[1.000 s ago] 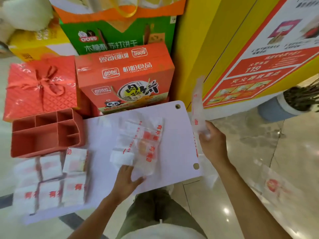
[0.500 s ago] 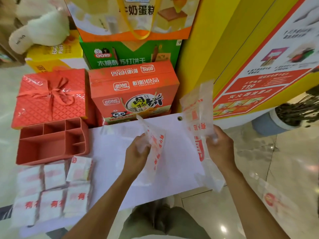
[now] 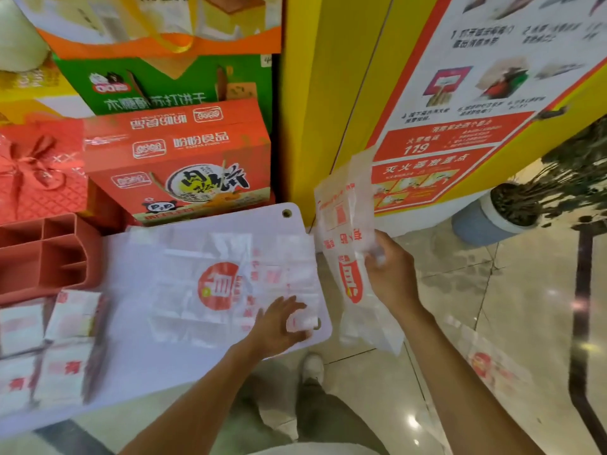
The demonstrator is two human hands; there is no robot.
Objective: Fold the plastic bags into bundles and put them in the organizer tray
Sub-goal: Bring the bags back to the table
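Note:
A clear plastic bag with a red round logo (image 3: 226, 284) lies spread flat on the white board (image 3: 157, 366). My left hand (image 3: 279, 326) rests on the bag's near right corner with fingers spread. My right hand (image 3: 387, 274) grips a second printed plastic bag (image 3: 345, 231), which hangs upright off the board's right edge. Several folded bag bundles (image 3: 49, 346) lie in rows at the board's left end. The red organizer tray (image 3: 46, 254) with divided compartments sits behind them, partly cut off at the left.
Red, green and orange gift boxes (image 3: 184, 159) stack behind the board. A yellow pillar with a poster (image 3: 460, 126) stands to the right, with a potted plant (image 3: 519, 205) beside it. Another plastic bag (image 3: 489, 369) lies on the tiled floor.
The bag my left hand held up has been laid out flat on the board, and the hand now rests on its corner. My right hand still holds the other bag upright.

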